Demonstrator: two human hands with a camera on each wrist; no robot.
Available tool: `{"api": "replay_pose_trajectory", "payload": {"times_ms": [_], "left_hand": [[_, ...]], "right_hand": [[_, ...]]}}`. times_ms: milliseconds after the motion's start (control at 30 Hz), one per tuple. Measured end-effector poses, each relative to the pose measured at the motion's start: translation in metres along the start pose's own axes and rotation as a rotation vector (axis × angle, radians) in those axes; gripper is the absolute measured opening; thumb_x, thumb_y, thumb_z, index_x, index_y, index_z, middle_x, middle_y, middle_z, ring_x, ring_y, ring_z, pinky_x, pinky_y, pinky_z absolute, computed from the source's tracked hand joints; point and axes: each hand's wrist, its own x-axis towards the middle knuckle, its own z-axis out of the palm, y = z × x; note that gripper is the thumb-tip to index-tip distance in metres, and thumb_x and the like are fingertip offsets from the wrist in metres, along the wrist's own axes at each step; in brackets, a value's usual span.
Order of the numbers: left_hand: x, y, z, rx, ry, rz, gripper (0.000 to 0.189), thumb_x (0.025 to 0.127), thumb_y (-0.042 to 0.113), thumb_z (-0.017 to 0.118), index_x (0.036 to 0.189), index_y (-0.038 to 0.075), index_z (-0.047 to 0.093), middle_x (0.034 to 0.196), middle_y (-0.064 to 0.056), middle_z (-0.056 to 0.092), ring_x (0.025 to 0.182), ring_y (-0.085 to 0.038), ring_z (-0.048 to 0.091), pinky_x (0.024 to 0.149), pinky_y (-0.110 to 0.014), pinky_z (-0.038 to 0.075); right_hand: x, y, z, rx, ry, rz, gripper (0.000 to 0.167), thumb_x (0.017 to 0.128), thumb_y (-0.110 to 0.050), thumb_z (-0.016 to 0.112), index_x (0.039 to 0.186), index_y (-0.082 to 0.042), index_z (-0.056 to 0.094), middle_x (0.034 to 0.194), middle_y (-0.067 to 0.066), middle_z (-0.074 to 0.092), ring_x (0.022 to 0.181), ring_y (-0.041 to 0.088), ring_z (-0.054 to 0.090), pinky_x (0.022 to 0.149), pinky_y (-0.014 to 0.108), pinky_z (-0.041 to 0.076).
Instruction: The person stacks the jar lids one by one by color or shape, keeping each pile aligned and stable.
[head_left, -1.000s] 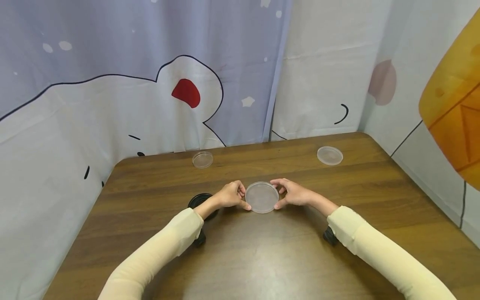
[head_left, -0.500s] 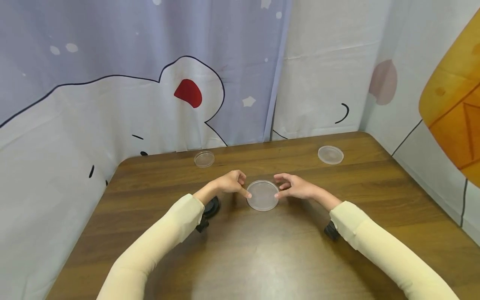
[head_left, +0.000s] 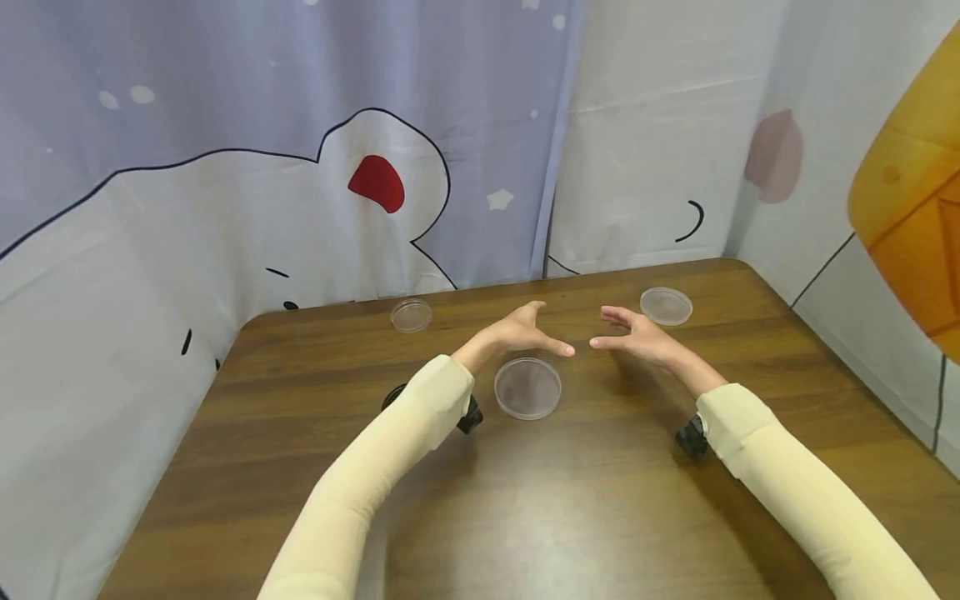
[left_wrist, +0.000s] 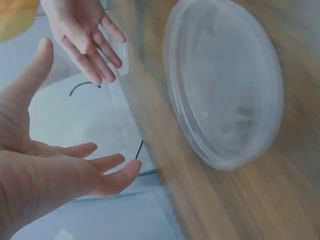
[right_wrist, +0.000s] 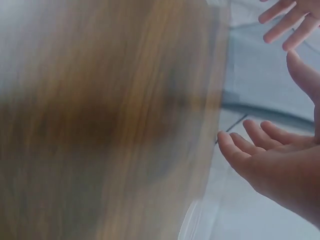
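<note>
Left hand (head_left: 517,329) and right hand (head_left: 637,337) shifted back and rightward off the large dish (head_left: 528,389) since the earlier frame; both released, holding nothing, fingers extended. Large dish: clear, plastic-looking, round, shallow, raised rim, flat on wood-grain table (head_left: 570,517), just nearer than left hand. Rear-left dish (head_left: 411,316) and rear-right dish (head_left: 666,307) also clear, round. Cream cloth sleeves (head_left: 382,462); printed fabric curtain (head_left: 247,67) behind.
</note>
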Motion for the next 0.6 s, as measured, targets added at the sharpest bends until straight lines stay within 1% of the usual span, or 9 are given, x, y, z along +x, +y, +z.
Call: {"api": "replay_pose_trajectory", "payload": {"times_ms": [100,167,267,300,400,500,533,600], "left_hand": [[0.014,0.007,0.007,-0.064,0.025,-0.006,0.109,0.079,0.035,0.081,0.156,0.006,0.011,0.162,-0.020,0.019,0.149,-0.036,0.024,0.120,-0.050,0.027],[0.025,0.014,0.016,-0.101,0.041,-0.004,0.108,0.079,0.035,0.081,0.156,0.006,0.011,0.162,-0.020,0.020,0.148,-0.037,0.025,0.119,-0.050,0.028],[0.040,0.025,0.035,-0.144,0.066,-0.005,0.108,0.078,0.033,0.082,0.156,0.006,0.013,0.162,-0.018,0.020,0.148,-0.036,0.025,0.119,-0.049,0.029],[0.045,0.029,0.042,-0.156,0.073,-0.010,0.107,0.078,0.033,0.082,0.156,0.006,0.014,0.162,-0.017,0.020,0.149,-0.036,0.024,0.119,-0.050,0.028],[0.057,0.042,0.059,-0.201,0.074,-0.035,0.106,0.077,0.035,0.082,0.156,0.007,0.016,0.162,-0.015,0.021,0.149,-0.034,0.024,0.120,-0.050,0.027],[0.068,0.052,0.069,-0.293,0.077,-0.057,0.104,0.078,0.036,0.081,0.155,0.007,0.018,0.162,-0.015,0.022,0.149,-0.035,0.024,0.120,-0.050,0.026],[0.070,0.054,0.072,-0.324,0.083,-0.060,0.102,0.079,0.037,0.081,0.155,0.007,0.020,0.161,-0.015,0.024,0.148,-0.034,0.026,0.120,-0.050,0.027],[0.077,0.056,0.078,-0.369,0.098,-0.060,0.101,0.079,0.036,0.081,0.155,0.008,0.021,0.161,-0.015,0.025,0.148,-0.035,0.027,0.119,-0.050,0.027]], "right_hand": [[-0.001,0.007,-0.009,0.034,0.036,0.027,0.087,0.094,-0.029,0.065,0.154,0.003,0.012,0.160,0.026,0.019,0.148,0.046,0.015,0.118,0.060,0.021],[-0.006,0.012,-0.017,0.052,0.061,0.049,0.088,0.094,-0.029,0.064,0.155,0.002,0.009,0.160,0.026,0.020,0.148,0.045,0.015,0.117,0.060,0.022],[-0.016,0.023,-0.030,0.052,0.103,0.074,0.087,0.095,-0.028,0.063,0.155,0.002,0.008,0.158,0.027,0.023,0.147,0.046,0.018,0.116,0.060,0.024],[-0.019,0.027,-0.035,0.054,0.124,0.082,0.086,0.095,-0.028,0.062,0.155,0.002,0.009,0.158,0.027,0.025,0.146,0.046,0.020,0.116,0.060,0.024],[-0.027,0.041,-0.051,0.032,0.192,0.120,0.085,0.096,-0.032,0.062,0.155,0.001,0.011,0.157,0.027,0.026,0.145,0.047,0.023,0.116,0.060,0.025],[-0.029,0.051,-0.063,0.048,0.253,0.161,0.087,0.095,-0.033,0.063,0.156,-0.001,0.011,0.159,0.025,0.023,0.147,0.045,0.021,0.117,0.058,0.024],[-0.029,0.054,-0.067,0.047,0.263,0.172,0.088,0.095,-0.035,0.064,0.156,-0.001,0.010,0.160,0.024,0.020,0.147,0.045,0.020,0.118,0.058,0.023],[-0.029,0.060,-0.071,0.054,0.285,0.188,0.089,0.094,-0.034,0.064,0.156,-0.002,0.008,0.161,0.022,0.016,0.148,0.045,0.016,0.118,0.058,0.021]]}}
